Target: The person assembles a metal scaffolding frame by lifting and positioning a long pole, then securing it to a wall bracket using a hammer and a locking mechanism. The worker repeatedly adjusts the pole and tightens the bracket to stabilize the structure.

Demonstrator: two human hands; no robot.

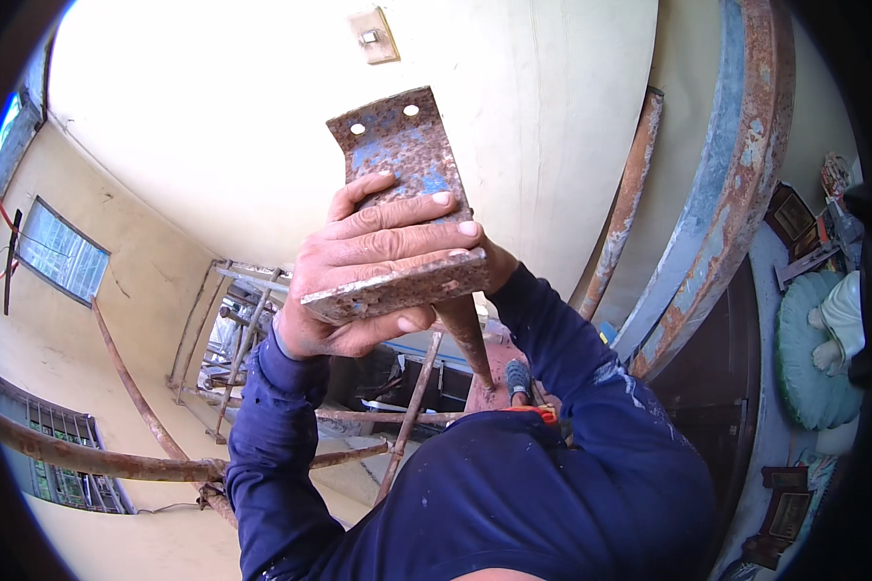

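Left hand [368, 247] grips bracket [402, 155], fingers between flanges [397, 289], likely for steadiness; right hand [499, 266] (mostly hidden), grip unclear.

The left hand [383, 247] grips a rust-pitted, U-shaped steel bracket [407, 160] flecked with blue paint, its fingers across the inner face and its thumb under the nearer flange; the far flange has two round holes. A rusty metal stem [467, 341] slants down from beneath the bracket. The right hand [500, 265] is mostly hidden behind it. Beyond is a cream wall [543, 126] with a light switch [371, 38]; rusty scaffold poles [107, 463] cross at left, and a peeling blue-and-rust beam [746, 165] rises at right.
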